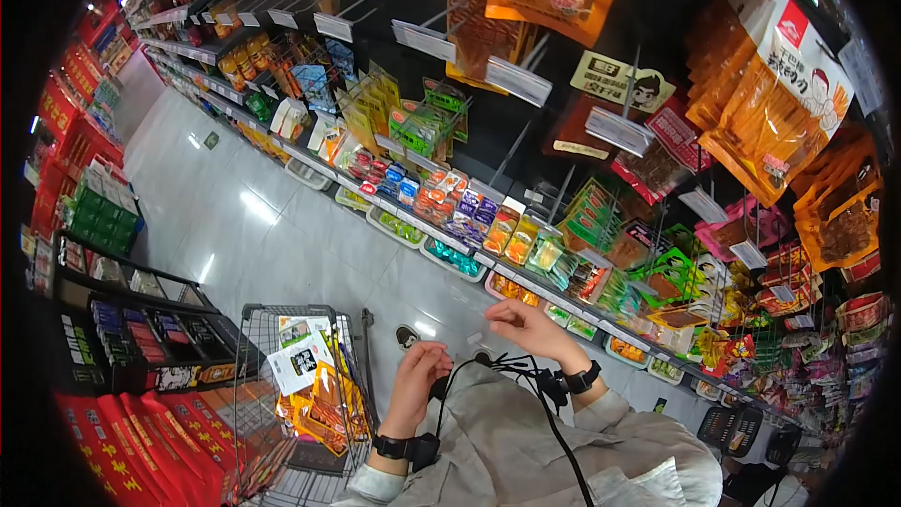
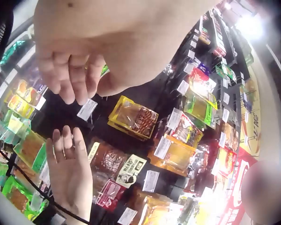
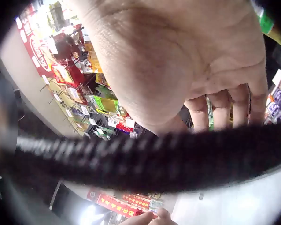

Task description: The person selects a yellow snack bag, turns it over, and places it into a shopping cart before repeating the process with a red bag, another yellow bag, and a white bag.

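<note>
In the head view both hands are raised in front of the body, apart from each other and holding nothing. The left hand [image 1: 419, 383] is beside the shopping cart, its fingers loosely bent. My right hand [image 1: 533, 327] reaches out nearer the shelf, fingers loosely extended. From the left wrist view, the left hand [image 2: 98, 51] hangs with bent fingers above, and the right hand [image 2: 71, 173] shows its palm below. The right wrist view has the right hand [image 3: 192, 61] close up, partly covered by a dark blurred strap.
The shopping cart [image 1: 246, 357] at lower left holds orange packets [image 1: 324, 404] and a white package [image 1: 302, 363]. Hanging snack packs [image 1: 774, 84] and a shelf edge with price labels [image 1: 441, 235] run along the right. Grey floor [image 1: 310, 258] lies between the shelf and red displays [image 1: 141, 441].
</note>
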Demonstrator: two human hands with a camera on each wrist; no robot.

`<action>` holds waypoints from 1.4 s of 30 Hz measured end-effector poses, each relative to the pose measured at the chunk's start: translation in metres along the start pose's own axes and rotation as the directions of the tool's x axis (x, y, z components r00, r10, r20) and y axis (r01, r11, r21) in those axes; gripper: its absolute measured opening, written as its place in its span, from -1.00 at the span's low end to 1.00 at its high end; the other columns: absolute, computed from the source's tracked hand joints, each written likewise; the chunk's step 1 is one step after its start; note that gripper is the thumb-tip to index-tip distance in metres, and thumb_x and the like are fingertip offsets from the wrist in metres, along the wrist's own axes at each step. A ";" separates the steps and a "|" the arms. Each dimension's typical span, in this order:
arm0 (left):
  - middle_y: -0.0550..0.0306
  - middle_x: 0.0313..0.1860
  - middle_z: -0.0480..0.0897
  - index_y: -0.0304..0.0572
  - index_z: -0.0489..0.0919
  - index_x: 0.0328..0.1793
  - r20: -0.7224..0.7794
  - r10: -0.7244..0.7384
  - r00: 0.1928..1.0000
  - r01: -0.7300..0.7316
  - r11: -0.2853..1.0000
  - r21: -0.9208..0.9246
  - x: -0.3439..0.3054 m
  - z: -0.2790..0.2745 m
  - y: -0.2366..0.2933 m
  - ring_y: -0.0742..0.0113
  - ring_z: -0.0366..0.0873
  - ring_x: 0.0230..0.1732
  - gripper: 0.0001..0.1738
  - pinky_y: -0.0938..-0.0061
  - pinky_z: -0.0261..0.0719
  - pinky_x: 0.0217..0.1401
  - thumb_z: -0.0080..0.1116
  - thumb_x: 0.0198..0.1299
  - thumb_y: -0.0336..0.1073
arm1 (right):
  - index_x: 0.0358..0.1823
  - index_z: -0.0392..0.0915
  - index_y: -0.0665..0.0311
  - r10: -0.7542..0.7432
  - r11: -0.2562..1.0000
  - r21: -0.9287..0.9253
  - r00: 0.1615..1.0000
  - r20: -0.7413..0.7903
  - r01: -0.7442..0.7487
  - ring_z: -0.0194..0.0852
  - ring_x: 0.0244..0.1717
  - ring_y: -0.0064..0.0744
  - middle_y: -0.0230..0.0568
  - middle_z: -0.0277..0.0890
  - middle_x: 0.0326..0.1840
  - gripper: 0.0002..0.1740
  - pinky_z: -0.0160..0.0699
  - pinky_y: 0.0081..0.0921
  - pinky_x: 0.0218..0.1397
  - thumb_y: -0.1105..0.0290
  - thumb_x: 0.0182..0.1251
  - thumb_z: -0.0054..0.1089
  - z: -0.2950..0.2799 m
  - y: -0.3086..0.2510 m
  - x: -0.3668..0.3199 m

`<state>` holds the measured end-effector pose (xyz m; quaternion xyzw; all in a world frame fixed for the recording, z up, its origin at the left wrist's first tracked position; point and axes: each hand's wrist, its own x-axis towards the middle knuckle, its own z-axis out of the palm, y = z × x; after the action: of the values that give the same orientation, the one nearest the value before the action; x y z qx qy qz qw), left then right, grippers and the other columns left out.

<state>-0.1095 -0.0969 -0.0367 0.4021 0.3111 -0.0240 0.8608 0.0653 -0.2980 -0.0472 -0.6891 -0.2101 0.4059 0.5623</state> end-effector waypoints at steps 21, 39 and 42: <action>0.20 -0.22 0.65 -0.19 0.58 0.05 -0.039 0.092 0.995 -0.095 0.994 -0.059 0.168 -0.122 0.173 0.47 0.60 -0.20 -0.85 0.58 0.54 -0.04 0.09 0.47 -0.33 | 0.13 0.58 0.32 -0.242 0.970 -0.128 0.842 -0.481 0.205 0.55 0.03 -0.64 -0.39 0.59 0.01 -0.74 0.56 -0.61 0.15 0.50 0.47 0.27 -0.028 -0.154 0.191; 0.23 -0.17 0.67 -0.18 0.59 0.11 0.117 0.069 0.991 -0.095 0.968 0.233 0.307 -0.069 0.300 0.44 0.63 -0.12 -0.81 0.53 0.56 0.04 0.07 0.46 -0.35 | 0.50 0.34 0.33 -0.482 0.873 -0.450 0.464 -0.743 0.186 0.31 0.53 -0.13 0.03 0.41 0.47 -0.37 0.15 -0.25 0.62 0.42 0.42 0.25 -0.150 -0.206 0.325; 0.21 -0.14 0.66 -0.20 0.58 0.12 0.172 0.045 0.984 -0.086 0.966 0.242 0.324 -0.062 0.315 0.44 0.64 -0.10 -0.80 0.54 0.57 0.03 0.08 0.45 -0.37 | 0.48 0.36 0.36 -0.464 0.885 -0.417 0.459 -0.758 0.205 0.34 0.51 -0.13 0.03 0.46 0.43 -0.39 0.16 -0.29 0.61 0.42 0.43 0.24 -0.149 -0.202 0.326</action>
<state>0.2112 0.2272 -0.0325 0.5136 0.2200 -0.0675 0.8266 0.4072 -0.0887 0.0438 -0.8103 -0.0983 -0.1285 0.5633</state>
